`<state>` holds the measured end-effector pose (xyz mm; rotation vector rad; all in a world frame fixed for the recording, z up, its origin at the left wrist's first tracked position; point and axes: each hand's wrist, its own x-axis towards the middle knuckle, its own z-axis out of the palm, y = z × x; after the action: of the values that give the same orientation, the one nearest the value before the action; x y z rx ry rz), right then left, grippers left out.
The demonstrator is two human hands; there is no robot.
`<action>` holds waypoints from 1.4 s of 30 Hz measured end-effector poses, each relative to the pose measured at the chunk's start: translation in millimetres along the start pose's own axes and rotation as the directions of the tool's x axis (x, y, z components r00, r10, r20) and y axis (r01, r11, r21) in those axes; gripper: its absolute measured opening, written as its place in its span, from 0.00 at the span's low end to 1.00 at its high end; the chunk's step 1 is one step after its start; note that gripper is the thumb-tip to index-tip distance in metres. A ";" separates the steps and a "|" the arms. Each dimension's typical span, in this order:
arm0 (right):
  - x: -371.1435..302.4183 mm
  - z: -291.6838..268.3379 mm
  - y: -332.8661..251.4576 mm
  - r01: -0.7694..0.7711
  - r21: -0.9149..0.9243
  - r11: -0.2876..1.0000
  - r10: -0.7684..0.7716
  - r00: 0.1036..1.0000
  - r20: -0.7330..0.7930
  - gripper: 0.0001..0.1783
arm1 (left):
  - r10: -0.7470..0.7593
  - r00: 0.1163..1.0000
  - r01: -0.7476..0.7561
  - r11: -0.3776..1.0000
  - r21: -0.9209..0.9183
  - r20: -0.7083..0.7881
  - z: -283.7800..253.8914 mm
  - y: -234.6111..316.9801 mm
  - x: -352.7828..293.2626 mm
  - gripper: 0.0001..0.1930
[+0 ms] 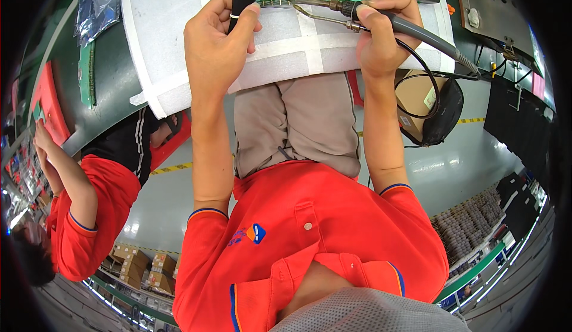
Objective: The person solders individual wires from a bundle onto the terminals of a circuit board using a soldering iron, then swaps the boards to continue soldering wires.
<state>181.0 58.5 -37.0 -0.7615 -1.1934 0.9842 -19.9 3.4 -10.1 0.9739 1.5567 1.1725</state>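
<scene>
Black bundle in left hand's fingertip pinch, soldering tool in right hand's grip

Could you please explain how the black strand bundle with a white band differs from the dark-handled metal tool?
The strand bundle is short with splayed ends; the metal tool is long. The left hand holds the bundle; the right hand, the tool. Both look partly black.

Fibre bundle: coarse, matt bristles. Hand tool: smooth, satin, plastic-looking handle; dull metal barrel. Pad: foam-like, finely grained, matt. Counter: smooth, low sheen. Wearer's trousers: matt, creased cloth. Carton: matt cardboard. Floor: smooth, glossy.
</scene>
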 end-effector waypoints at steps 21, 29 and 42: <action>-5.6 -0.6 -8.0 0.053 0.042 0.998 -0.045 0.983 -0.180 0.06 | 0.090 0.992 -0.094 0.995 -0.036 -0.084 9.9 17.8 -14.4 0.07; -2.9 1.1 -4.1 0.032 0.022 0.999 -0.025 0.966 -0.257 0.06 | 0.085 0.995 -0.085 0.996 0.013 -0.043 17.4 0.8 -4.9 0.08; -4.5 -7.8 -0.2 0.022 0.029 0.999 -0.017 0.986 -0.168 0.05 | 0.087 0.994 -0.085 0.996 0.041 -0.072 20.6 -0.6 -3.3 0.09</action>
<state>188.4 54.5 -40.3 -0.7912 -1.0358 0.9022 0.7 5.1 -12.4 1.0421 1.6136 1.2551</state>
